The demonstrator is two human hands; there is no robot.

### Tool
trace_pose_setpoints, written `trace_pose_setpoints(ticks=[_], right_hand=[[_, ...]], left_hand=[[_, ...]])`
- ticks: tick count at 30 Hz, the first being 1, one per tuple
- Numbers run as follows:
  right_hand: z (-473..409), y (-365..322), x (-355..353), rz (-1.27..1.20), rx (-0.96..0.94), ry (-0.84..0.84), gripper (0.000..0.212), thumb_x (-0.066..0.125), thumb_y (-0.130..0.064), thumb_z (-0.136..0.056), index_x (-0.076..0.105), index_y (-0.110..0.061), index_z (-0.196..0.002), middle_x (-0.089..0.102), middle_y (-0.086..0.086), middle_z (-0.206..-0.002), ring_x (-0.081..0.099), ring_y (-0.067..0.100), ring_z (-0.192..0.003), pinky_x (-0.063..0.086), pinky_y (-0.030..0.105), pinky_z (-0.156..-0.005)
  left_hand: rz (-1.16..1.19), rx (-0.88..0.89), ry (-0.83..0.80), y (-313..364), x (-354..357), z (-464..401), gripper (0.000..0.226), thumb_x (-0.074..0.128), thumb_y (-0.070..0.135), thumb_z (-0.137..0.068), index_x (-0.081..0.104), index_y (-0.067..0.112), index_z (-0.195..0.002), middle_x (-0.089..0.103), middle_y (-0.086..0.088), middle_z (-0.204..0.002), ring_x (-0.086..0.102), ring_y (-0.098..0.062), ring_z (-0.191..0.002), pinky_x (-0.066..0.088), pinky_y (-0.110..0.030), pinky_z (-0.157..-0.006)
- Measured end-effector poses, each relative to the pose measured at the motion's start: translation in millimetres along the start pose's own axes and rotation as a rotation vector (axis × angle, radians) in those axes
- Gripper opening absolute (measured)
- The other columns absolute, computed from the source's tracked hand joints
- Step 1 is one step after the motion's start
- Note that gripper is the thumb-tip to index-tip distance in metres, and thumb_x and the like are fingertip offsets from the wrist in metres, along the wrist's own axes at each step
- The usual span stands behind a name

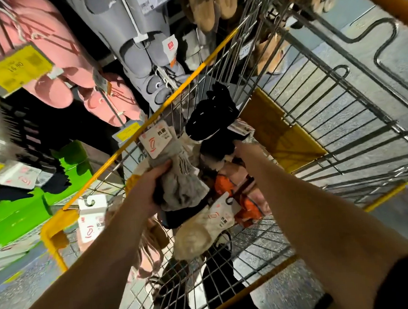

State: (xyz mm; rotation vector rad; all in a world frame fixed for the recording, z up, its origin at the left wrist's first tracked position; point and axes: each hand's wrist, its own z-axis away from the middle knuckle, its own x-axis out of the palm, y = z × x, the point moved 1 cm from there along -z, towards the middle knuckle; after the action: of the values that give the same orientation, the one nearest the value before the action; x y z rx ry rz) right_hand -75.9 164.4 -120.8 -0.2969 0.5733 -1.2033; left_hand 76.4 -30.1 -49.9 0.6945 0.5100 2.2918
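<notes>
My left hand (149, 184) grips a bundle of grey socks (176, 180) with a white card label (155, 139), held over the wire shopping cart (317, 127). My right hand (243, 149) holds a pack of black socks (211, 120) just above the cart; its fingers are mostly hidden behind the pack. Under both hands a beige sock pack (203, 229) and an orange packet (239, 197) lie in the cart.
Pink slippers (54, 68), grey slippers (148, 57) and tan slippers (209, 6) hang on a rack beyond the cart. Yellow price tags (16, 68) hang at the left. A green shelf (20, 205) with more sock packs stands left. Grey floor lies to the right.
</notes>
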Motion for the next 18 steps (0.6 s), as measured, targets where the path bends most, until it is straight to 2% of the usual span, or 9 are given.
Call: trace_pose_setpoints(ticks=[3, 6, 8, 9, 11, 12, 15, 16, 18], right_hand=[[-12.6, -18.4, 12.7, -0.159, 0.085, -0.028, 0.025, 0.062, -0.033, -0.098, 0.056, -0.011, -0.088, 0.056, 0.004, -0.078, 0.054, 0.018, -0.065, 0.043, 0.030, -0.053], [-29.5, -26.2, 22.6, -0.097, 0.126, -0.088, 0.032, 0.051, -0.040, -0.101, 0.057, -0.011, -0.114, 0.057, 0.005, -0.089, 0.054, 0.020, -0.073, 0.045, 0.034, -0.060], [-22.3, -30.1, 24.4, -0.163, 0.142, -0.089, 0.027, 0.045, -0.035, -0.104, 0.054, -0.010, -0.109, 0.055, 0.006, -0.087, 0.053, 0.021, -0.072, 0.048, 0.033, -0.062], [-22.0, -30.6, 24.7, -0.202, 0.142, -0.095, 0.025, 0.046, -0.032, -0.104, 0.056, -0.009, -0.105, 0.057, 0.007, -0.086, 0.054, 0.022, -0.071, 0.050, 0.033, -0.060], [-29.0, -32.4, 26.8, -0.217, 0.160, -0.086, 0.034, 0.053, -0.037, -0.099, 0.060, -0.007, -0.113, 0.060, 0.010, -0.094, 0.057, 0.028, -0.077, 0.050, 0.042, -0.062], [-34.7, -31.3, 28.4, -0.237, 0.182, -0.094, 0.038, 0.057, -0.040, -0.097, 0.060, -0.008, -0.117, 0.060, 0.011, -0.095, 0.057, 0.029, -0.081, 0.050, 0.045, -0.067], [-29.6, -30.3, 26.3, -0.279, 0.162, -0.117, 0.026, 0.058, -0.035, -0.098, 0.055, -0.011, -0.109, 0.058, 0.012, -0.091, 0.059, 0.029, -0.100, 0.049, 0.050, -0.095], [-26.2, -27.1, 23.8, -0.325, 0.162, -0.100, 0.026, 0.060, -0.034, -0.097, 0.055, -0.012, -0.110, 0.062, 0.012, -0.096, 0.062, 0.030, -0.104, 0.050, 0.052, -0.096], [-19.4, -17.2, 14.8, -0.416, 0.133, -0.083, 0.033, 0.066, -0.031, -0.093, 0.056, -0.014, -0.119, 0.067, 0.011, -0.108, 0.066, 0.033, -0.103, 0.056, 0.052, -0.085]], left_hand=[[0.001, 0.034, -0.020, 0.5, -4.2, -2.7, 0.015, 0.054, 0.018, -0.098, 0.067, 0.012, -0.103, 0.078, -0.005, -0.089, 0.076, -0.017, -0.077, 0.059, -0.027, -0.059], [-0.012, 0.072, -0.001, 0.5, -10.5, -5.0, 0.032, 0.065, 0.020, -0.085, 0.065, 0.015, -0.117, 0.075, -0.010, -0.111, 0.074, -0.024, -0.095, 0.061, -0.032, -0.070], [-0.012, 0.054, 0.009, 0.2, -13.6, -6.0, 0.039, 0.067, 0.021, -0.084, 0.064, 0.015, -0.123, 0.073, -0.011, -0.117, 0.074, -0.026, -0.097, 0.062, -0.034, -0.071], [-0.013, 0.047, 0.013, 0.7, -14.8, -6.4, 0.036, 0.066, 0.020, -0.087, 0.064, 0.015, -0.123, 0.074, -0.010, -0.115, 0.074, -0.025, -0.096, 0.062, -0.033, -0.070], [-0.006, 0.042, 0.021, 1.5, -16.0, -5.8, 0.027, 0.063, 0.017, -0.093, 0.065, 0.016, -0.120, 0.075, -0.010, -0.111, 0.075, -0.025, -0.092, 0.062, -0.033, -0.067], [-0.002, 0.046, 0.025, 1.8, -16.8, -5.5, 0.026, 0.062, 0.017, -0.094, 0.065, 0.015, -0.120, 0.075, -0.010, -0.111, 0.075, -0.025, -0.092, 0.062, -0.033, -0.067], [0.016, 0.054, 0.006, 3.1, -17.0, -1.6, 0.035, 0.064, 0.018, -0.090, 0.063, 0.014, -0.125, 0.074, -0.011, -0.112, 0.075, -0.024, -0.092, 0.062, -0.032, -0.067], [0.025, 0.048, -0.003, 3.1, -17.2, 0.0, 0.035, 0.063, 0.018, -0.089, 0.063, 0.014, -0.124, 0.075, -0.010, -0.108, 0.075, -0.023, -0.089, 0.061, -0.032, -0.066], [0.037, 0.033, -0.020, 3.5, -17.2, 3.7, 0.028, 0.062, 0.018, -0.090, 0.065, 0.014, -0.118, 0.076, -0.008, -0.099, 0.076, -0.022, -0.082, 0.061, -0.031, -0.063]])
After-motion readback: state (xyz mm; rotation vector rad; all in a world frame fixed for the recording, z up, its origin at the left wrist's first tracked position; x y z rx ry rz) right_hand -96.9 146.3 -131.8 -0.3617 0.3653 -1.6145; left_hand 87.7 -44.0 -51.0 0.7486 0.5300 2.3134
